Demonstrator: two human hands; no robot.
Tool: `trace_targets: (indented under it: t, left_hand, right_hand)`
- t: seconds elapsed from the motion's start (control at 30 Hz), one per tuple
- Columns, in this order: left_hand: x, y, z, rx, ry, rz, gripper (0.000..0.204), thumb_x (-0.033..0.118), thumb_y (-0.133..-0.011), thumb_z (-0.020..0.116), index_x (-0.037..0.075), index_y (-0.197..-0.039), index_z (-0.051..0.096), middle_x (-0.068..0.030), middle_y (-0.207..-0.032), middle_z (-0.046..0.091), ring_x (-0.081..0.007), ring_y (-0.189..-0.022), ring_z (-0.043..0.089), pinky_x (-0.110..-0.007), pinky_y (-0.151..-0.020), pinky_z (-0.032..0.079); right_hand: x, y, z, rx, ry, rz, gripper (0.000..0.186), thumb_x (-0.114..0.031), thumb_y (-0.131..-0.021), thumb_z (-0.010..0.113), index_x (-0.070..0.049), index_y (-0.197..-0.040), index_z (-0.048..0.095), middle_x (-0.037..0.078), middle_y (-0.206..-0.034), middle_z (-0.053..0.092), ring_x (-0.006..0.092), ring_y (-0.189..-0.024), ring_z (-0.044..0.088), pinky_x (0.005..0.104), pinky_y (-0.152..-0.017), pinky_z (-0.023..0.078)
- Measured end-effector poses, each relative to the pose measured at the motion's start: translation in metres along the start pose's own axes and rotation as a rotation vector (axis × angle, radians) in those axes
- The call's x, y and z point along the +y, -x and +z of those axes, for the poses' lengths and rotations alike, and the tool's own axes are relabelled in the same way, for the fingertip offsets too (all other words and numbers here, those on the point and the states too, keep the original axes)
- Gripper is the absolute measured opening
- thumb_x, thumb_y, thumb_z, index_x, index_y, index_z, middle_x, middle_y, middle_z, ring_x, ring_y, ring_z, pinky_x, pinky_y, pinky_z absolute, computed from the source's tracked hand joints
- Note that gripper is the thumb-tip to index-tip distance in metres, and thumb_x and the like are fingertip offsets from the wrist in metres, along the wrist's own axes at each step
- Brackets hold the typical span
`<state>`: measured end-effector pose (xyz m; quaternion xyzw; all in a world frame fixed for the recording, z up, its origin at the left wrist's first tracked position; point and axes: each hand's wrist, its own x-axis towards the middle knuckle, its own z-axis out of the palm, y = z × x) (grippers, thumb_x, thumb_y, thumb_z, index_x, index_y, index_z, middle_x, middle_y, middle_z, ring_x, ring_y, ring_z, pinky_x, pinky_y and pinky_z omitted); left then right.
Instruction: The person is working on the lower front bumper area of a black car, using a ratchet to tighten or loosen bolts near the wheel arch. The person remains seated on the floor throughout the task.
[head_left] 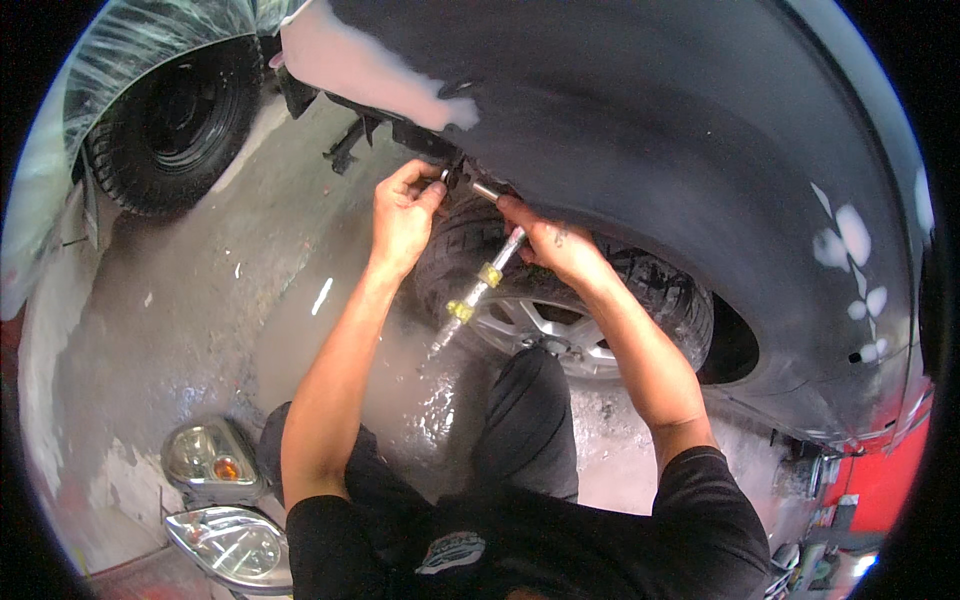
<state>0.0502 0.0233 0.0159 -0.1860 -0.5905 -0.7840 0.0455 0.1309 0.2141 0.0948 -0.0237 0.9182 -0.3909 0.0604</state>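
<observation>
Head view: left hand [402, 222] at 12 o'clock, fingers pinched on small fastener at fender [640, 130] edge. Right hand [552, 243] at 1 o'clock, fingers wrapped round ratchet [487, 272] above tyre [560, 270]. Step: working fastener at arch lip. Next likely needs steady counter-hold, square socket. Headlights [215, 490] on floor, 8 o'clock.

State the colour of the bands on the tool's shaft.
Yellow bands on a silvery tool; head view.

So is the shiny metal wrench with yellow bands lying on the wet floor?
No, the right hand holds the shiny metal wrench with yellow bands up against the dark car's wheel arch.
</observation>
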Motion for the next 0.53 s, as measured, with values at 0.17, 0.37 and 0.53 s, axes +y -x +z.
trace_targets:
  t: [0.17,0.37,0.53]
  left_hand:
    - [-0.012,0.001,0.005,0.046,0.079,0.104,0.012,-0.009,-0.091,0.059,-0.004,-0.101,0.065,-0.0017,-0.093,0.066,-0.008,-0.084,0.059,-0.023,-0.076,0.047]
    - [-0.017,-0.002,0.007,0.064,0.093,0.16,0.011,-0.008,-0.091,0.061,-0.004,-0.1,0.066,-0.0025,-0.096,0.067,-0.0084,-0.089,0.06,-0.022,-0.08,0.047]
    - [-0.018,-0.001,0.008,0.069,0.084,0.176,0.013,-0.007,-0.092,0.062,-0.003,-0.104,0.067,-0.003,-0.097,0.067,-0.0082,-0.09,0.06,-0.023,-0.081,0.047]
  right_hand:
    - [0.001,-0.012,-0.005,0.04,-0.621,0.114,0.039,-0.036,-0.097,0.065,-0.007,-0.072,0.058,0.0,-0.055,0.051,0.0067,-0.037,0.04,0.0217,-0.032,0.024]
    - [0.013,-0.02,-0.008,-0.031,-0.653,0.077,0.034,-0.034,-0.095,0.069,-0.004,-0.08,0.061,0.0,-0.06,0.055,0.0056,-0.04,0.045,0.02,-0.031,0.029]
    - [0.016,-0.026,-0.013,-0.126,-0.682,0.054,0.036,-0.035,-0.094,0.071,0.0,-0.104,0.066,0.004,-0.067,0.061,0.0064,-0.042,0.049,0.0191,-0.031,0.031]
